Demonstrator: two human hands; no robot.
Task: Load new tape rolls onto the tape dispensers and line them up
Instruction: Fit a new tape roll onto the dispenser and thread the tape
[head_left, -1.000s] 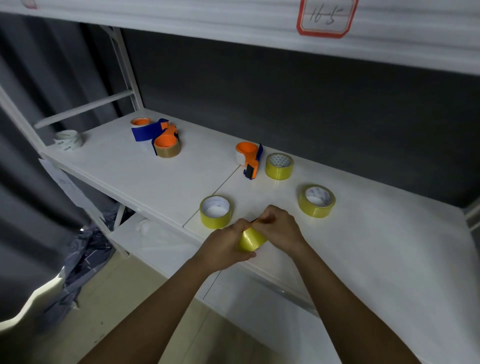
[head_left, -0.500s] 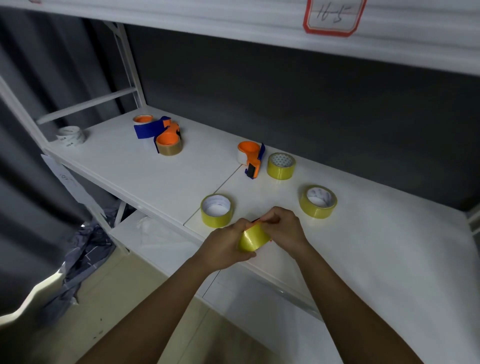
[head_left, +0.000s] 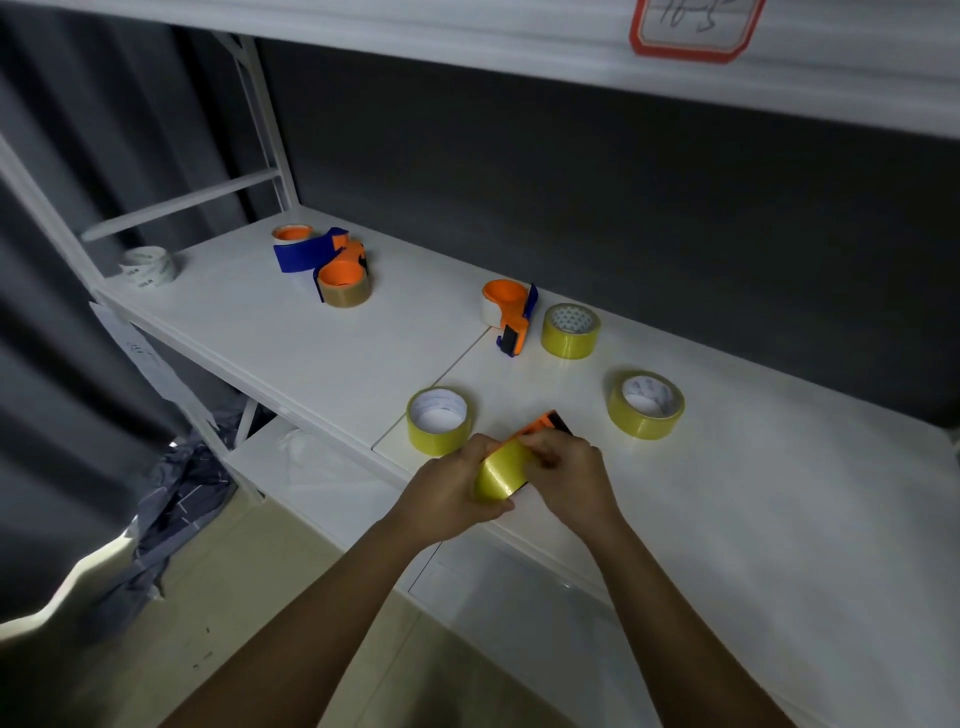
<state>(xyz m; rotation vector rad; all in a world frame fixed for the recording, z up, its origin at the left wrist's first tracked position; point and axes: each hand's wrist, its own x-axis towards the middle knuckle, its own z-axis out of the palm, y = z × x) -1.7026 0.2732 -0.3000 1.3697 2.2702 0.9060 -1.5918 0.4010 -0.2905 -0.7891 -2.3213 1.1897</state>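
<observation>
We were mid-load at 6 o'clock on the tabletop (head_left: 753, 519): our left hand (head_left: 447, 499) gripped a yellow roll (head_left: 496, 475) while our right hand (head_left: 569, 475) pinched at its top, on an orange dispenser (head_left: 545, 422). Three yellow rolls at 12 (head_left: 570, 331), 2 (head_left: 645, 405) and 10 o'clock (head_left: 439, 421) lay loose, and nothing stood lined up yet.

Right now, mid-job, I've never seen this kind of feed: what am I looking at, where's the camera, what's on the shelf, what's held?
No machine here: a person's two bare hands, seen from a camera worn on their head, looking down. The left hand grips a yellow roll; the right hand pinches at it. An orange dispenser pokes out behind. On the white shelf lie three loose yellow rolls, an orange-blue dispenser, two more dispensers at the far left, and a white roll.
</observation>
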